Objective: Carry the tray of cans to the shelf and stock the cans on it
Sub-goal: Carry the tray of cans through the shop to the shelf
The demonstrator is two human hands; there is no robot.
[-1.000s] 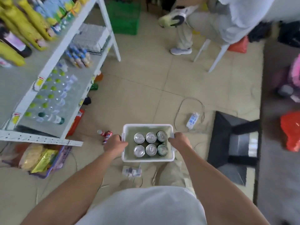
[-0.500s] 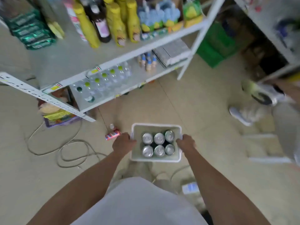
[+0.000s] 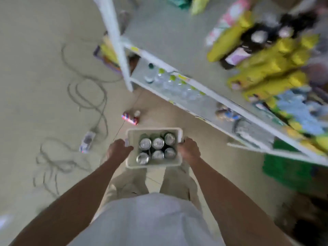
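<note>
I hold a white plastic tray (image 3: pixel 132 135) in front of my waist, above the tiled floor. Several silver-topped cans (image 3: pixel 157 143) stand upright in it in two rows. My left hand (image 3: pixel 118 150) grips the tray's left edge and my right hand (image 3: pixel 189 150) grips its right edge. The white metal shelf unit (image 3: pixel 204 89) runs diagonally from the top centre to the right edge, just beyond the tray. Its upper board has a bare stretch at the left; yellow bottles (image 3: pixel 266 68) crowd its right part.
A red can (image 3: pixel 130 118) lies on the floor just past the tray, near the shelf's white post (image 3: pixel 115 41). Loose grey cable (image 3: pixel 88 96) and a power strip (image 3: pixel 87 142) sprawl over the floor at left. Clear bottles (image 3: pixel 170 84) fill the lower shelf. A green crate (image 3: pixel 287 171) sits at right.
The view has swung left: the shelf has shifted from the upper left to the right side, and the cables now lie at left. Both hands keep their grip on the tray.
</note>
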